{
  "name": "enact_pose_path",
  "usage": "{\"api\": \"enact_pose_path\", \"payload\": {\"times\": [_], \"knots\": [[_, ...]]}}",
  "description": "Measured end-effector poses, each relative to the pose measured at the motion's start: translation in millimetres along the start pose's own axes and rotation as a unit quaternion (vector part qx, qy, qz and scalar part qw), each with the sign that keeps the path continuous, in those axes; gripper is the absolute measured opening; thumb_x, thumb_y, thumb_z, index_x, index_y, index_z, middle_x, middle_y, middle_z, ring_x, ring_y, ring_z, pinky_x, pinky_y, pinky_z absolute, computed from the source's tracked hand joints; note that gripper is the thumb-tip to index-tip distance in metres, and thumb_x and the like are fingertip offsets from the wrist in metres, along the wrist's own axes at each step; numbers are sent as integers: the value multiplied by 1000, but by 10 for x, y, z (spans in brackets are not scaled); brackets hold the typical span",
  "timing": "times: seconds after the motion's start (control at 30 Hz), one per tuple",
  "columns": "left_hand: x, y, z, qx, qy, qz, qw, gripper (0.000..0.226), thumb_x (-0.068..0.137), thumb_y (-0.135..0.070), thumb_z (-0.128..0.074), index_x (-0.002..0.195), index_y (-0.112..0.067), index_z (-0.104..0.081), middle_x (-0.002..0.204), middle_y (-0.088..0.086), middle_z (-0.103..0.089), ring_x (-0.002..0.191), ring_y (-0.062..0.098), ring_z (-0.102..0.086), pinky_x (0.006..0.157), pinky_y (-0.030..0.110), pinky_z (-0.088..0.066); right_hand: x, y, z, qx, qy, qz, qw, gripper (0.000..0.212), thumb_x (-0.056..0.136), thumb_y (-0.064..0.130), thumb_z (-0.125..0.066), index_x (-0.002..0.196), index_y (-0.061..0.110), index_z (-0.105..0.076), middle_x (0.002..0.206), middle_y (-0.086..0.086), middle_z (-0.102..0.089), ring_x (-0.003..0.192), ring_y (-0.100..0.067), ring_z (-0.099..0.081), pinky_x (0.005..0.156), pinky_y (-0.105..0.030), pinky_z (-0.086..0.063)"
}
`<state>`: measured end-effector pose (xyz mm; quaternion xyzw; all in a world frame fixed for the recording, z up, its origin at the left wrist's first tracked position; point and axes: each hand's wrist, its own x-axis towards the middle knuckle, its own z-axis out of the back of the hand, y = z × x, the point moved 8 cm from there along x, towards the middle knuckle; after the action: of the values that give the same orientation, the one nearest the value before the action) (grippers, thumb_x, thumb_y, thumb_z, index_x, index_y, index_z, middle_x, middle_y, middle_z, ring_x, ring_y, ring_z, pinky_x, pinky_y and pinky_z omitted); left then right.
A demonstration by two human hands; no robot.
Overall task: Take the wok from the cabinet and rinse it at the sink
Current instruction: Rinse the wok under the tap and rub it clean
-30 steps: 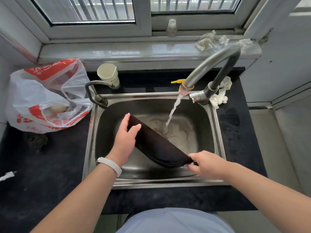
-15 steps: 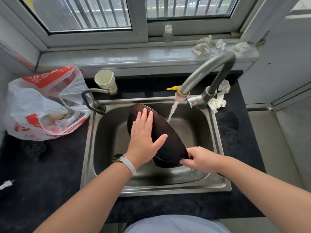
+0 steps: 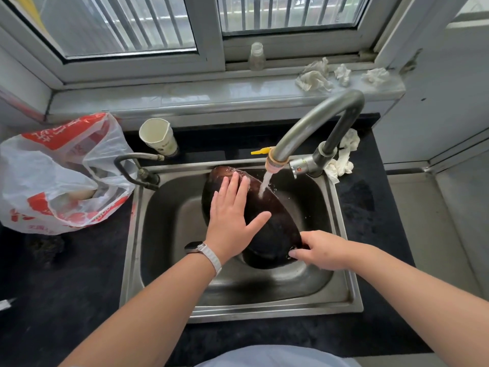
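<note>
A dark wok [image 3: 275, 234] stands tilted on edge inside the steel sink [image 3: 169, 234], its far rim up toward the back wall. Water runs from the curved grey faucet [image 3: 315, 123] onto the wok's upper right side. My left hand [image 3: 232, 215] lies flat on the wok with fingers straight and spread. My right hand [image 3: 322, 250] grips the wok at its near right rim, where the handle is hidden under my fingers.
A red and white plastic bag [image 3: 58, 176] sits on the black counter left of the sink. A paper cup [image 3: 157, 137] and a small second tap [image 3: 132, 165] stand at the back left. Crumpled tissues [image 3: 315, 75] and a small bottle [image 3: 256, 56] lie on the windowsill.
The wok turned from lying low across the basin to standing tilted under the stream. My left hand went from gripping its rim to pressing flat on its surface.
</note>
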<state>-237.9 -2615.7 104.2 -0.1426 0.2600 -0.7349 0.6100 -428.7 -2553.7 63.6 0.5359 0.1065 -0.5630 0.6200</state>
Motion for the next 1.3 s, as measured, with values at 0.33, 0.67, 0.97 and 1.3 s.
{"api": "enact_pose_path", "payload": {"times": [0.33, 0.67, 0.97, 1.3], "knots": [[147, 50, -31, 18, -27, 31, 999, 93, 91, -75, -32, 165, -26, -5, 173, -3, 4, 151, 7, 21, 123, 36, 13, 143, -95, 438, -196, -104, -2, 975, 38, 93, 65, -49, 91, 27, -53, 80, 7, -64, 72, -16, -62, 64, -35, -50], [150, 268, 83, -8, -67, 75, 995, 94, 90, -73, -32, 165, -22, -5, 174, 2, 3, 157, 14, 14, 123, 38, 11, 234, 238, 657, -277, -120, 46, 952, 45, 95, 64, -45, 101, 19, -53, 71, 8, -52, 69, -21, -57, 62, -39, -50], [71, 561, 262, -52, -86, 121, 987, 89, 94, -63, -40, 165, -20, -7, 174, 1, 1, 159, 18, 8, 128, 46, 3, 270, 706, 726, -358, -131, 75, 921, 41, 96, 62, -42, 95, 21, -45, 68, 9, -40, 72, -23, -51, 62, -37, -41], [9, 678, 320, -83, -95, 132, 983, 89, 94, -64, -41, 165, -21, -7, 174, 1, 1, 159, 18, 7, 128, 49, -1, 314, 888, 751, -376, -136, 81, 913, 44, 93, 64, -43, 100, 22, -54, 71, 9, -47, 73, -24, -57, 61, -38, -46]]}}
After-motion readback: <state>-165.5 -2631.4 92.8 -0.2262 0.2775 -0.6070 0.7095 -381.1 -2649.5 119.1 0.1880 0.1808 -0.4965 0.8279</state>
